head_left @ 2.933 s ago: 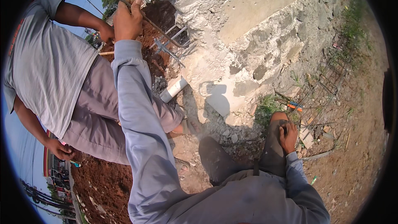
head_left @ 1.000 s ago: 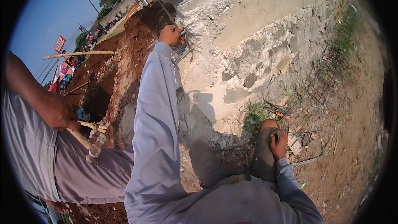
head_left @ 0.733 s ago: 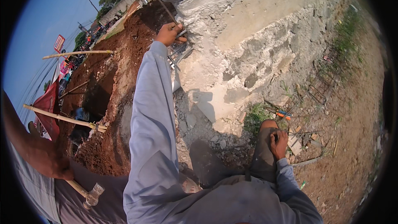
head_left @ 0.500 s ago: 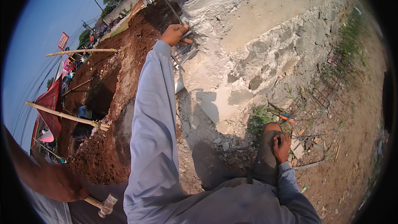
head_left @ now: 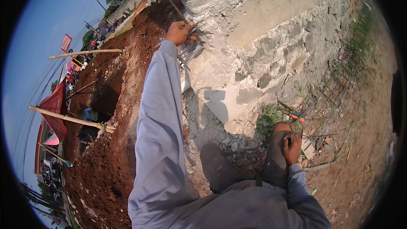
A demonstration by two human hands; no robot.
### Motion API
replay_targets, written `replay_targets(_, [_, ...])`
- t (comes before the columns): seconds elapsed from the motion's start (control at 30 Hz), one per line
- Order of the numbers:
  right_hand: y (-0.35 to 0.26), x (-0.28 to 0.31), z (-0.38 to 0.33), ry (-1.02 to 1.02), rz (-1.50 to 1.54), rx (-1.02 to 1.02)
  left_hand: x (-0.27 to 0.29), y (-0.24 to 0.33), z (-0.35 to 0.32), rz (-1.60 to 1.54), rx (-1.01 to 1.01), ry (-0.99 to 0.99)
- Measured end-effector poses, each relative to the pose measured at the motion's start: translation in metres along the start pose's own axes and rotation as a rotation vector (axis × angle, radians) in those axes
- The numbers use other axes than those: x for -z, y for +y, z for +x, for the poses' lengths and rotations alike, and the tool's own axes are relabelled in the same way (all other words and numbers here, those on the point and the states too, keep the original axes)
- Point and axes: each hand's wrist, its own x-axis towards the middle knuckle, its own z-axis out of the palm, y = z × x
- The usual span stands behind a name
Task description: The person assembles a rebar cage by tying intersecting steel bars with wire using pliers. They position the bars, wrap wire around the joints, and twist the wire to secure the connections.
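Note:
My left hand (head_left: 180,33) is stretched out far ahead and closed around a thin steel rod (head_left: 173,5) that sticks out where the rough concrete wall (head_left: 271,29) meets the dug soil. Bent steel bars (head_left: 191,51) poke out just below that hand. My right hand (head_left: 292,147) rests on my raised knee (head_left: 275,152) with its fingers curled in. A small dark thing may be in it, too small to tell. Both arms wear grey-blue sleeves.
A trench of red earth (head_left: 110,101) runs along the left, crossed by bamboo poles (head_left: 70,120). Concrete rubble (head_left: 220,140) lies at the wall's foot. A white pipe piece (head_left: 185,85) stands by the wall. A rebar cage (head_left: 330,97) and an orange-handled tool (head_left: 297,117) lie on the dirt at right.
A person in a grey shirt holding a hammer has dropped out of view at the lower left. My left hand stays on the rod and my right hand on my knee.

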Motion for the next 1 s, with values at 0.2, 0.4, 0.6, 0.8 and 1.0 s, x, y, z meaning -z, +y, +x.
replay_targets(0.2, [-0.002,0.009,0.001,-0.091,0.058,-0.091,0.005,0.0,-0.002,-0.028,-0.063,-0.067])
replay_targets(0.4, [0.002,0.013,0.002,-0.063,0.061,-0.045,0.007,-0.004,0.0,-0.009,-0.071,-0.052])
replay_targets(0.6, [-0.008,0.017,0.003,-0.039,0.07,-0.055,0.001,0.001,-0.005,-0.063,-0.096,-0.004])
replay_targets(0.8, [0.0,0.013,0.0,0.015,0.095,-0.023,0.001,-0.004,-0.003,-0.106,-0.114,0.014])
replay_targets(1.0, [-0.008,0.021,0.003,-0.103,0.128,-0.13,0.0,-0.006,-0.003,-0.15,-0.135,0.012])
